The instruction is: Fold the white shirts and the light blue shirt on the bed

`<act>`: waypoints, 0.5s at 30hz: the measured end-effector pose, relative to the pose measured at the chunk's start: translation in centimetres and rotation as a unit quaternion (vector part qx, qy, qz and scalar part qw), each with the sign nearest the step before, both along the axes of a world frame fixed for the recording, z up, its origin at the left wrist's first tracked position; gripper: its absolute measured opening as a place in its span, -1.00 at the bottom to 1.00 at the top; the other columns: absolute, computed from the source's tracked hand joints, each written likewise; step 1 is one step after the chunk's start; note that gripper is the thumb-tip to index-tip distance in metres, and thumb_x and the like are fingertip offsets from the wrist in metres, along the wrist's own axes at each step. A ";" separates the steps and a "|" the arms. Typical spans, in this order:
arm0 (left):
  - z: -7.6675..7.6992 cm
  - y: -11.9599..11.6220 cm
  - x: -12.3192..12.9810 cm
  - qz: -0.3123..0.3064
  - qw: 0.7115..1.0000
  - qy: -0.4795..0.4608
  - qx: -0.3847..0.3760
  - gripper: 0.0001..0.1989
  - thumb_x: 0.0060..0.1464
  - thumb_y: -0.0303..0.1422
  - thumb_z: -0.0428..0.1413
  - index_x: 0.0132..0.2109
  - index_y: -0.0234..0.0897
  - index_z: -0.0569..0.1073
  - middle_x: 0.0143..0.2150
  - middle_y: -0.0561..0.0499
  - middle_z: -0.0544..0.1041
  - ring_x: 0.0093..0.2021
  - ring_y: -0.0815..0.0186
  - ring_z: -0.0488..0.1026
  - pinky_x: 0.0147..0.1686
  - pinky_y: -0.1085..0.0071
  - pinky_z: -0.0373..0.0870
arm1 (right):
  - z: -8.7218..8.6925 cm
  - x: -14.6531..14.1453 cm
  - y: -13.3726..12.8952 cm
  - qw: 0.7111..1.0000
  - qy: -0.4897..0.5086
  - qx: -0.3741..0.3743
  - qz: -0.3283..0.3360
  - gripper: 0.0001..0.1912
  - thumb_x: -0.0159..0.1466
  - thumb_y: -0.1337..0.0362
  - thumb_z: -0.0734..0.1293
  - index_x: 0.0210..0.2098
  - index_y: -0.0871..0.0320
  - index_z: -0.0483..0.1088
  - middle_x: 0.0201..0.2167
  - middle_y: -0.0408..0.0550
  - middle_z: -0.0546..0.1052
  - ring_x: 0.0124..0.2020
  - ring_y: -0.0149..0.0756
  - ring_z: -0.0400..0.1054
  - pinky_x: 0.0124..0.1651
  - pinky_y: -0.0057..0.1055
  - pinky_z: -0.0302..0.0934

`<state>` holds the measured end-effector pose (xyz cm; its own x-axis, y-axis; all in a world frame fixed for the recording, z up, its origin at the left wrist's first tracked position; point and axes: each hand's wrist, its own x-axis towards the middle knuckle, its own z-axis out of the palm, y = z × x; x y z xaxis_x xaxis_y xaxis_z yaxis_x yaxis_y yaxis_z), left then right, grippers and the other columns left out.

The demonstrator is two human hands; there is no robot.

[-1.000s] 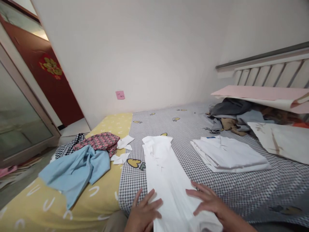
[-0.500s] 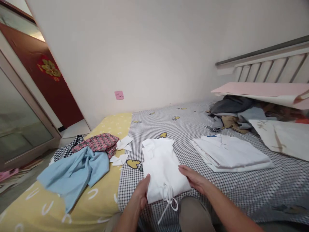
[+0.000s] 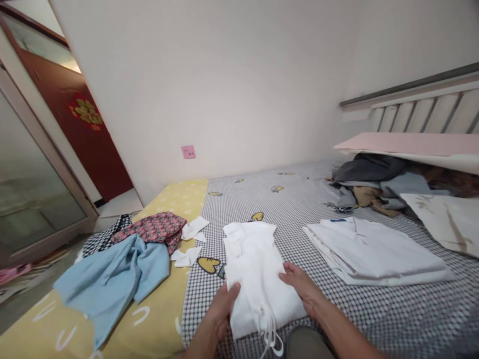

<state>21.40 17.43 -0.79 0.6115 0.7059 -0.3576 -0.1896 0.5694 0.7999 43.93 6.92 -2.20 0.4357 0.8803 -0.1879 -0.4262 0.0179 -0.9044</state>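
Observation:
A folded white garment [image 3: 256,276] with drawstrings at its near end lies on the checkered bed cover, between my two hands. My left hand [image 3: 224,306] grips its left edge, thumb on top and fingers beneath. On its right edge my right hand [image 3: 299,286] has hold of the cloth, also with the thumb uppermost. The drawstrings [image 3: 269,329] hang in loops over the bed's near edge. To the right lies a stack of folded white shirts [image 3: 374,249].
On the left are a light blue cloth [image 3: 116,279], a pink patterned cloth [image 3: 157,227] and white scraps [image 3: 192,229] on the yellow cover [image 3: 149,319]. Dark and grey clothes [image 3: 370,172] lie under a pink board [image 3: 415,143] at the right.
The view has shifted slightly, so the bed and clothes appear a little lower. Both hands still hold the white garment at its sides.

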 end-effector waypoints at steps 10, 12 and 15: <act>2.4 2.4 2.7 0.041 0.995 0.018 0.090 -0.51 -0.16 -0.27 0.42 -0.07 -0.42 0.55 -0.20 -0.26 0.68 -0.12 0.02 0.62 -0.06 0.16 0.55 | 2.4 0.5 1.6 0.986 -0.137 0.019 -0.088 -0.63 0.06 0.03 0.41 -0.24 0.06 0.31 -0.39 -0.10 0.61 -0.44 -0.18 0.49 -0.35 -0.30 0.32; 2.0 3.2 3.3 0.055 0.995 0.039 0.078 -0.54 -0.11 -0.33 0.39 -0.05 -0.38 0.52 -0.20 -0.22 0.68 -0.15 0.06 0.63 -0.08 0.17 0.56 | 1.6 1.1 2.4 0.969 -0.213 -0.051 -0.115 -0.63 0.08 0.07 0.34 -0.16 0.08 0.32 -0.36 -0.07 0.61 -0.41 -0.15 0.50 -0.33 -0.27 0.35; 1.5 3.9 3.5 0.053 0.995 0.065 0.049 -0.57 -0.03 -0.36 0.34 0.00 -0.32 0.46 -0.18 -0.20 0.68 -0.20 0.11 0.64 -0.12 0.16 0.58 | 0.3 1.4 3.1 0.943 -0.278 -0.122 -0.140 -0.56 0.10 0.10 0.30 -0.05 0.14 0.35 -0.26 0.04 0.61 -0.30 -0.09 0.53 -0.22 -0.21 0.36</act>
